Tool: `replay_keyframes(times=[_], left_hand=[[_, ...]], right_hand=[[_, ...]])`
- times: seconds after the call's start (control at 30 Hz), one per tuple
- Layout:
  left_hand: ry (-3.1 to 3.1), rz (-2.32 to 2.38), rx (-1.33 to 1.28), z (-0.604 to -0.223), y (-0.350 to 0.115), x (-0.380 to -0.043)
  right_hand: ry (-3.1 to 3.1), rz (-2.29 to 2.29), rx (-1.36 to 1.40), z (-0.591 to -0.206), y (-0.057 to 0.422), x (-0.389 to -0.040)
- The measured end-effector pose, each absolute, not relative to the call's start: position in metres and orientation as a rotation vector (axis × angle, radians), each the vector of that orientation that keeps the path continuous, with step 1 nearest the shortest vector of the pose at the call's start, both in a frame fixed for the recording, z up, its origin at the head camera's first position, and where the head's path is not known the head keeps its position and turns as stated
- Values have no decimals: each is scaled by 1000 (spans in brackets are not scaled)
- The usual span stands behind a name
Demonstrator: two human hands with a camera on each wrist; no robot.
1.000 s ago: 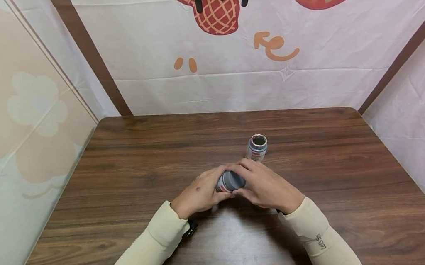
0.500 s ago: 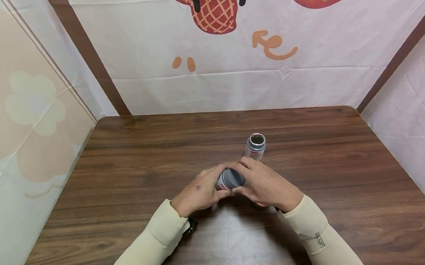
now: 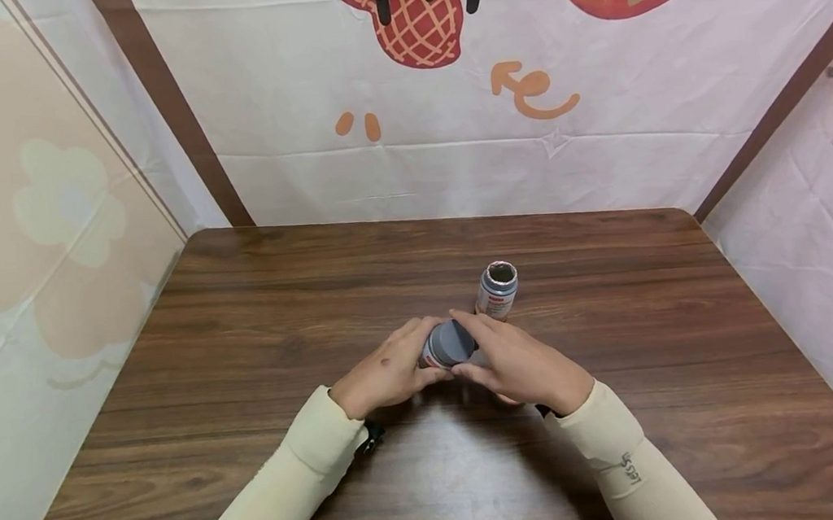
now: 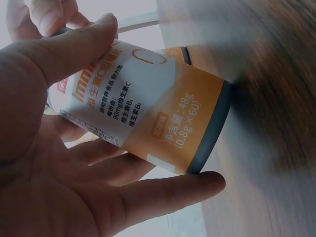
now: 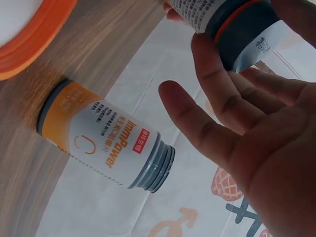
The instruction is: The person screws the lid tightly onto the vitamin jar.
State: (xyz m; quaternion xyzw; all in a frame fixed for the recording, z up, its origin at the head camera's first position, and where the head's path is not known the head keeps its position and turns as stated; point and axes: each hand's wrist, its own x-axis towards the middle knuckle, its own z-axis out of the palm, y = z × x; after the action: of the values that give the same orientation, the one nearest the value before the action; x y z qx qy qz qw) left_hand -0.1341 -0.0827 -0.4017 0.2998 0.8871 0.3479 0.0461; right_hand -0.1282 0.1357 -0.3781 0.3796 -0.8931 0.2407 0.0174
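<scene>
In the head view, my left hand (image 3: 384, 369) grips a vitamin bottle with a white and orange label (image 4: 143, 103), tilted toward the right. Thumb and fingers lie round its body in the left wrist view, the base edge close over the table. My right hand (image 3: 531, 365) holds the bottle's grey cap (image 3: 456, 343) between thumb and fingers; its outer fingers stretch away from the cap. An orange ring shows at the cap's lower edge (image 5: 234, 19). Just behind my right hand stands a second, matching bottle (image 3: 497, 294), upright and uncapped, its threaded neck bare.
A round white piece with an orange rim (image 5: 54, 29) shows at the corner of the right wrist view. The brown wooden table (image 3: 316, 284) reaches back to a printed cloth wall (image 3: 293, 180), with more cloth at both sides.
The held bottle and both hands have shifted slightly up in the head view. The right fingers have changed position on the cap, and more of its top shows. The second bottle stays standing.
</scene>
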Motion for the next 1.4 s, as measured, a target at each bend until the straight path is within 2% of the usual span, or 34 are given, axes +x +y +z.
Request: replay_keyframes(times=[0.53,0.93,1.4], left_hand=[[2690,1219,735,-405,-93,-139],[2693,1320,541,-411,-105,-143],[2719,1336,342,-410,-115,-148]], right_hand=[[-2845,988,1255,-386,137,-135],[-2825,951,1339,-396,126,-140],[-2963,873,1307,-395,109,-140]])
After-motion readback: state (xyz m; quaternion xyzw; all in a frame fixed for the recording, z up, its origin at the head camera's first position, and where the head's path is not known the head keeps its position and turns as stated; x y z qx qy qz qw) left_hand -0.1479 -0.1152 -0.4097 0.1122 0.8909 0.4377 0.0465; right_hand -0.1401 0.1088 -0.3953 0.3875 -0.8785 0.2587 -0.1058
